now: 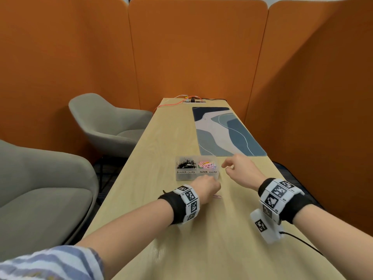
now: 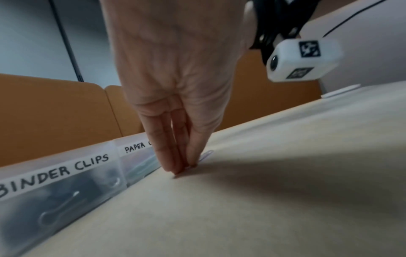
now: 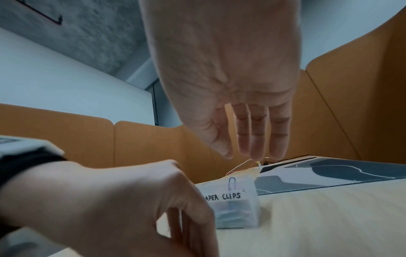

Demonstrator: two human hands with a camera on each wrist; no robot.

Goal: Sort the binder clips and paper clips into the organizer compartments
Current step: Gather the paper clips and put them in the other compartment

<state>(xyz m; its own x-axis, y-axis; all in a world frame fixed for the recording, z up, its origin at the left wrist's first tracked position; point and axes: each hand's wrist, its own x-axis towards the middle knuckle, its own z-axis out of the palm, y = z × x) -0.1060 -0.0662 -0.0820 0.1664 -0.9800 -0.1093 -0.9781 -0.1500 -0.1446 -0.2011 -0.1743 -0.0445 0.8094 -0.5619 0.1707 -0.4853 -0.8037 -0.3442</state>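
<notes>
Down at the tabletop, the left hand pinches a pink paper clip just before the organizer. Only the right wrist view shows the right hand loose-fingered and empty, beside the organizer's paper-clip side.

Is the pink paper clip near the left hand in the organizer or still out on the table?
Out: the pink paper clip lies on the table, under the left hand.

Organizer mid-table, mat behind it, perhaps one paper clip just before it.

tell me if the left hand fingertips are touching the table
Touching. The left wrist view shows the left hand's fingertips pressed down onto the table, no gap.
</notes>
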